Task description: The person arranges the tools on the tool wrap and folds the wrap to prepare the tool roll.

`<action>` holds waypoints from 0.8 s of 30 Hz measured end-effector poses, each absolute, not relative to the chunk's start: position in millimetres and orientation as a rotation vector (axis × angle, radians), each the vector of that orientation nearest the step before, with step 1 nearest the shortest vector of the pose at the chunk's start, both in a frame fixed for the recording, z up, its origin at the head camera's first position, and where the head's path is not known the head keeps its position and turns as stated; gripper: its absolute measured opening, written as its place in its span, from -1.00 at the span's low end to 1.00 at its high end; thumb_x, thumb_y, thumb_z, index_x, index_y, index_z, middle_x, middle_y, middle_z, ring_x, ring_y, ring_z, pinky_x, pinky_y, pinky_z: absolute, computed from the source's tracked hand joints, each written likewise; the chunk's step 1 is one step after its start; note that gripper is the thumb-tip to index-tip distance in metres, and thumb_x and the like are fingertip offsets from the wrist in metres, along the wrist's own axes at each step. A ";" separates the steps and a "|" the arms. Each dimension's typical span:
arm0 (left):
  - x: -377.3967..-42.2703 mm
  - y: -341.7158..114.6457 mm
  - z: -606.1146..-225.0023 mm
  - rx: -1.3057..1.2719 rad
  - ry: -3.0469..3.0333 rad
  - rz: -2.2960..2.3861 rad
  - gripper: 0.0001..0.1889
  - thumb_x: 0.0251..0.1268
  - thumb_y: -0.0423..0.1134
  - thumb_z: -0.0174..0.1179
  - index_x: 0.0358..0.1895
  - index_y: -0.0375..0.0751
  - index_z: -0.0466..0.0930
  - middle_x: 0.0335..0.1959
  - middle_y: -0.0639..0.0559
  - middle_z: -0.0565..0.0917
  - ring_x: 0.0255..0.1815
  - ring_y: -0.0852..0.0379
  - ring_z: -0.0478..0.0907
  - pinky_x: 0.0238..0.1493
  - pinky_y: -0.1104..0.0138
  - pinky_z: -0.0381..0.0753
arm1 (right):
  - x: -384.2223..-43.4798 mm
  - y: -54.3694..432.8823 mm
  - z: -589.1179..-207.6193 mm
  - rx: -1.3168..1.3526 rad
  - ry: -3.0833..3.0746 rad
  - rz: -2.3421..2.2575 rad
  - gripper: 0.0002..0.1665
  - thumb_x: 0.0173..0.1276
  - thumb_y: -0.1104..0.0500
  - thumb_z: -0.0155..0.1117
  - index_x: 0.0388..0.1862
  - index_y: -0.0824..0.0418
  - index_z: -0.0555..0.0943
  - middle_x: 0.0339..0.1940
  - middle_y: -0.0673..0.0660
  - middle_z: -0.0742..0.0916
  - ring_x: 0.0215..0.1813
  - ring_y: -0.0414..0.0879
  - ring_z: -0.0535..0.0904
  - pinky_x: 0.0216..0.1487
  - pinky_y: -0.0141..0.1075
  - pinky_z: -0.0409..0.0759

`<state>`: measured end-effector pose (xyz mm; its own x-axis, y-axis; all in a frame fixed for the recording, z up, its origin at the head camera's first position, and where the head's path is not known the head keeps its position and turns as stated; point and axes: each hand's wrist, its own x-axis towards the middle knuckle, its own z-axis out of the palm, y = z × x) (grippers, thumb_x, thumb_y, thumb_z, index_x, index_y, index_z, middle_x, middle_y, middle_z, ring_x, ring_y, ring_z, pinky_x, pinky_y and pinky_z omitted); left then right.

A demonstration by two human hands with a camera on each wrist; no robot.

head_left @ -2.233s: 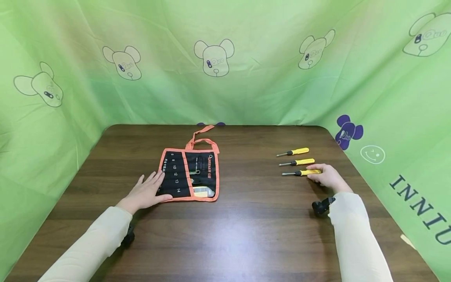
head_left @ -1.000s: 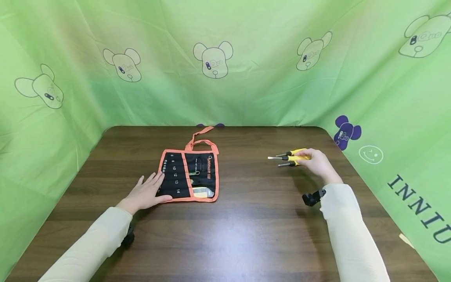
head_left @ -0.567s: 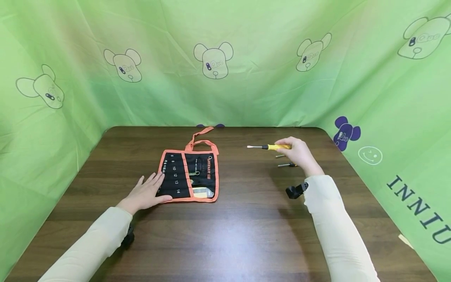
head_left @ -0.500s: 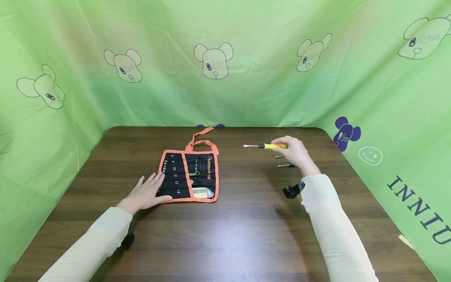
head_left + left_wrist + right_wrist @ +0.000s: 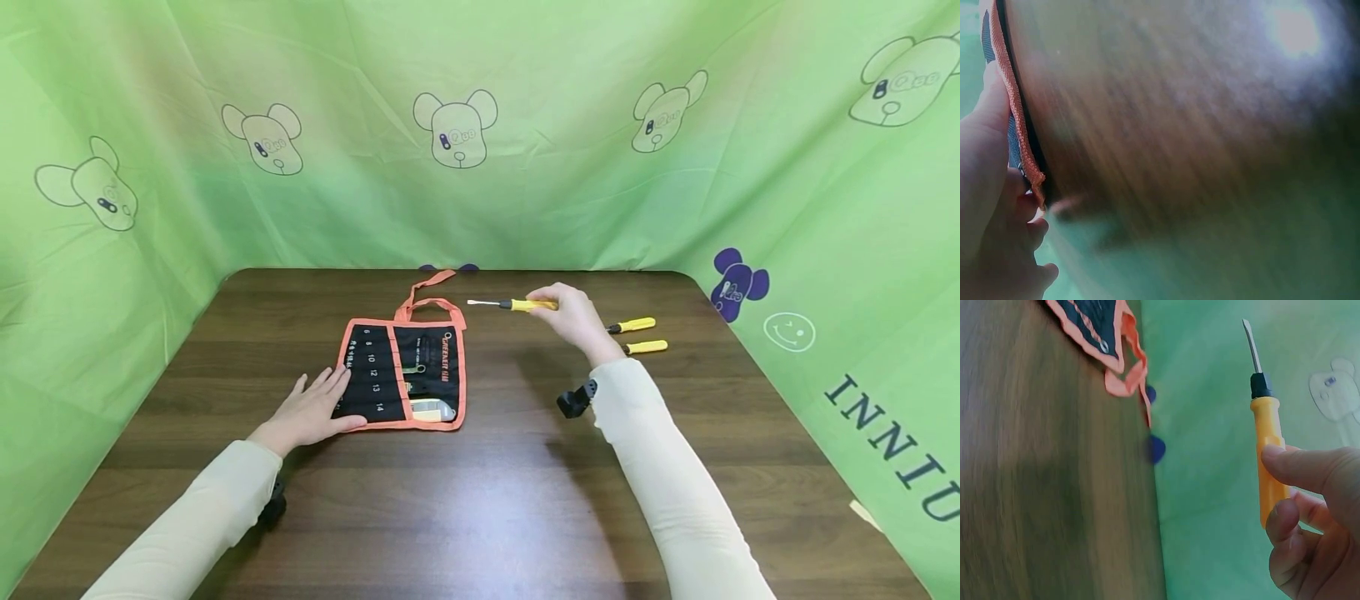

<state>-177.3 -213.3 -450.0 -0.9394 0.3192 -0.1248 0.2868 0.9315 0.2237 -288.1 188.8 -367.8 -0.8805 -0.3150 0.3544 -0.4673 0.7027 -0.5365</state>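
My right hand point(image 5: 573, 318) pinches the yellow handle of a flat-tipped screwdriver point(image 5: 517, 305) above the table, its blade pointing left. In the right wrist view the thumb and fingers close round that screwdriver's handle point(image 5: 1267, 425). To the left lies a black tool pouch point(image 5: 431, 358) with orange edging, printed numbers and an orange tie. My left hand point(image 5: 311, 408) rests flat on the pouch's left edge, fingers spread. A grey-and-yellow tool point(image 5: 433, 410) and a small green-handled item point(image 5: 413, 368) sit in the pouch pockets. The left wrist view shows the pouch's orange border point(image 5: 1015, 94) beside the thumb.
Two more yellow-handled screwdrivers point(image 5: 647, 346) lie on the table right of my right hand, their blades hidden behind the wrist. The brown wooden table point(image 5: 480, 500) ends at the back against a green printed curtain point(image 5: 525, 208).
My right hand picked up the nearest of three screwdrivers, lifted it and carried it left toward the pouch. The other two handles show again. The left hand has stayed in place.
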 end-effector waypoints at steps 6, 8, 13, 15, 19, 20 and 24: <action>-175.1 -212.4 -446.9 0.473 2.925 0.310 -0.02 0.16 0.36 -0.03 0.40 -0.40 0.00 0.41 -0.30 0.02 0.39 -0.25 -0.06 0.26 -0.19 -0.23 | -289.7 167.0 -372.7 0.643 -2.693 0.988 -0.73 0.18 0.24 0.34 -0.13 0.30 0.66 -0.19 0.19 0.67 -0.10 0.07 0.55 -0.05 -0.09 0.43; -173.9 -212.2 -445.3 0.472 2.920 0.317 -0.03 0.17 0.33 -0.01 0.40 -0.40 -0.01 0.41 -0.30 0.02 0.39 -0.26 -0.06 0.26 -0.19 -0.23 | -290.2 159.9 -375.4 0.627 -2.724 0.989 -0.73 0.19 0.22 0.33 -0.12 0.28 0.66 -0.18 0.17 0.67 -0.09 0.06 0.54 -0.05 -0.09 0.43; -173.2 -211.7 -442.9 0.466 2.914 0.311 -0.03 0.18 0.33 -0.02 0.40 -0.40 -0.01 0.41 -0.30 0.01 0.39 -0.26 -0.07 0.26 -0.19 -0.24 | -290.8 141.4 -384.5 0.587 -2.808 0.918 -0.74 0.21 0.16 0.32 -0.12 0.20 0.67 -0.16 0.13 0.67 -0.09 0.04 0.55 -0.09 -0.08 0.45; -173.4 -211.8 -443.0 0.464 2.914 0.309 -0.03 0.17 0.34 -0.02 0.40 -0.40 -0.01 0.41 -0.30 0.01 0.39 -0.26 -0.07 0.26 -0.19 -0.24 | -290.8 134.1 -388.7 0.577 -2.845 0.881 -0.74 0.22 0.15 0.31 -0.12 0.18 0.67 -0.15 0.11 0.67 -0.09 0.03 0.55 -0.12 -0.07 0.46; -174.3 -212.5 -444.3 0.463 2.916 0.308 -0.02 0.16 0.35 -0.03 0.40 -0.39 -0.01 0.41 -0.29 0.02 0.39 -0.25 -0.07 0.26 -0.18 -0.24 | -291.8 120.9 -397.6 0.569 -2.904 0.817 -0.75 0.23 0.13 0.31 -0.12 0.15 0.68 -0.16 0.09 0.66 -0.12 0.00 0.56 -0.15 -0.10 0.47; -174.5 -212.6 -444.7 0.465 2.916 0.307 -0.02 0.16 0.36 -0.04 0.40 -0.39 -0.01 0.41 -0.29 0.02 0.39 -0.25 -0.07 0.26 -0.18 -0.24 | -291.9 118.0 -399.7 0.570 -2.915 0.804 -0.76 0.23 0.12 0.30 -0.13 0.14 0.68 -0.17 0.08 0.66 -0.13 -0.01 0.56 -0.17 -0.11 0.47; -175.2 -213.0 -446.0 0.466 2.919 0.305 -0.01 0.15 0.37 -0.04 0.40 -0.39 -0.01 0.41 -0.29 0.02 0.39 -0.25 -0.07 0.26 -0.18 -0.23 | -291.5 107.4 -406.1 0.591 -2.954 0.764 -0.78 0.24 0.12 0.30 -0.14 0.12 0.69 -0.18 0.06 0.67 -0.18 -0.05 0.56 -0.21 -0.13 0.49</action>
<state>-175.2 -213.0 -446.0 -0.9368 0.3232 -0.1338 0.2886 0.9303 0.2265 -291.5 107.4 -406.1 -0.9271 -0.3532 0.1253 -0.3697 0.8068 -0.4610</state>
